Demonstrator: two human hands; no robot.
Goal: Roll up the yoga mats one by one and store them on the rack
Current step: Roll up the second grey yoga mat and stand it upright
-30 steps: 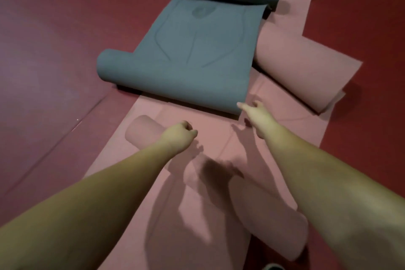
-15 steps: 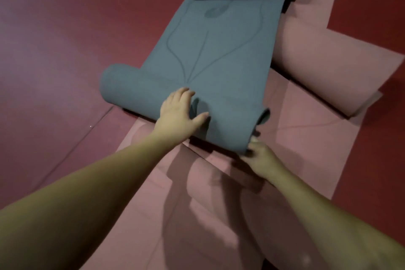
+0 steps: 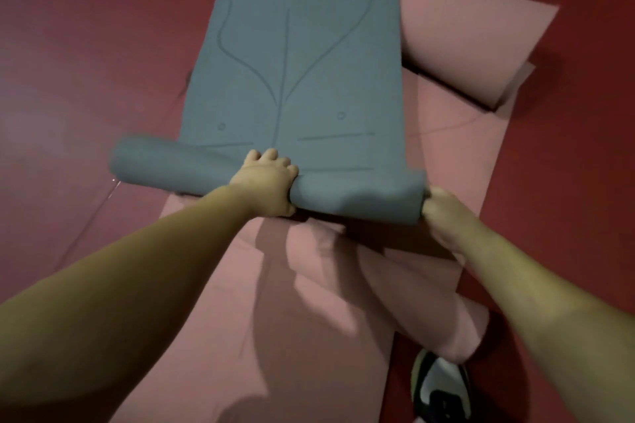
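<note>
Floor-level [image 3: 86,62] grey mat [image 3: 295,79] roll under fingers [image 3: 268,158].

Both arms are stretched way out forward and down, bare forearms filling the bottom corners. Left hand [image 3: 266,184] is knuckles up, fingers curled over the top of the grey mat's roll [image 3: 357,197] around the middle. Right hand [image 3: 443,208] is at the roll's right end, fingers bunched tight against it, wrist angled inward
</note>
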